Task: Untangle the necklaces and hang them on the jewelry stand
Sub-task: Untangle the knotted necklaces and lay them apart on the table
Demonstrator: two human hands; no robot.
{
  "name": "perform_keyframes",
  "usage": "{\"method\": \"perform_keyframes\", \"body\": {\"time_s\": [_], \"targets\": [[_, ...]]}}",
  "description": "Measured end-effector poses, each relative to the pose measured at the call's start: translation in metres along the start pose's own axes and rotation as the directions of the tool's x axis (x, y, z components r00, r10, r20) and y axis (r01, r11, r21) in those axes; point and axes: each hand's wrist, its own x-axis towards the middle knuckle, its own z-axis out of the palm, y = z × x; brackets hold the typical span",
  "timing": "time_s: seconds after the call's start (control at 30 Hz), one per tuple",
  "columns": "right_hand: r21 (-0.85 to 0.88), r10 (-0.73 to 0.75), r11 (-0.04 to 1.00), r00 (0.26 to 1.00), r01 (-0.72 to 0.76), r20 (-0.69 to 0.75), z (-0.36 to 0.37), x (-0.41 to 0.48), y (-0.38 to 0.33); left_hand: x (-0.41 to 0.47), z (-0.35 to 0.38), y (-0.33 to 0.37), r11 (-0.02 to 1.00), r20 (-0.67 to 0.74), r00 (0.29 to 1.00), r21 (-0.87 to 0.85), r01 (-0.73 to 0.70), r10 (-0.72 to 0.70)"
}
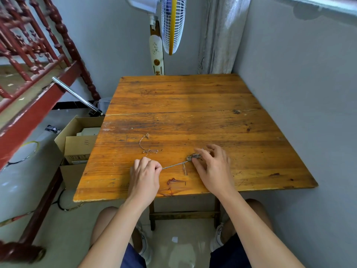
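Note:
A thin silver necklace chain (174,165) runs taut across the wooden table (183,97) between my two hands. My left hand (144,175) pinches its left end in closed fingers. The chain's other end is a tangled silver clump (194,156), and my right hand (214,167) pinches that clump with thumb and fingertips, the other fingers spread. A separate rose-gold necklace (144,147) with a small pendant lies loose on the table beyond my left hand, touched by neither hand. No jewelry stand is in view.
The table stands against a grey wall on the right. A standing fan (170,26) is behind its far edge. Open cardboard boxes (77,144) sit on the floor at the left, beside a red wooden railing (38,55) and a chrome tube (77,95).

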Motion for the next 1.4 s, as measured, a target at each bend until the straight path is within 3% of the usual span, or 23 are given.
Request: {"method": "perform_keyframes", "body": {"time_s": [0.13, 0.27, 0.47, 0.67, 0.87, 1.03, 1.2, 1.4], "targets": [[0.031, 0.022, 0.999, 1.000, -0.022, -0.013, 0.001, 0.002, -0.001, 0.000, 0.000, 0.001, 1.000, 0.008, 1.000, 0.009, 0.004, -0.005], [0.261, 0.172, 0.954, 0.983, -0.149, -0.068, -0.001, 0.003, -0.002, 0.000, -0.001, 0.002, 1.000, 0.016, 1.000, 0.015, 0.006, -0.006], [0.425, 0.330, 0.866, 0.940, -0.263, -0.090, -0.013, 0.005, -0.003, 0.001, -0.001, 0.004, 0.999, 0.023, 1.000, 0.027, 0.017, -0.018], [0.380, 0.231, 0.906, 0.970, -0.186, -0.077, -0.007, 0.002, 0.001, 0.004, -0.003, 0.008, 0.999, -0.003, 0.999, -0.030, 0.034, -0.034], [0.389, 0.194, 0.910, 0.976, -0.141, -0.100, -0.007, 0.000, 0.001, 0.024, 0.008, 0.060, 0.990, 0.040, 0.991, -0.064, -0.122, 0.125], [0.243, 0.154, 0.959, 0.988, -0.145, -0.017, 0.001, 0.002, 0.002, 0.027, 0.021, 0.073, 0.987, 0.034, 0.994, -0.124, -0.100, 0.105], [0.262, 0.106, 0.962, 0.989, -0.076, -0.100, 0.005, 0.004, 0.008, 0.029, 0.025, 0.073, 0.984, 0.101, 0.979, -0.009, -0.179, 0.179], [0.305, 0.105, 0.950, 0.990, -0.070, -0.099, -0.001, 0.002, 0.007, 0.030, 0.018, 0.053, 0.989, 0.146, 0.978, 0.008, -0.150, 0.148]]}}
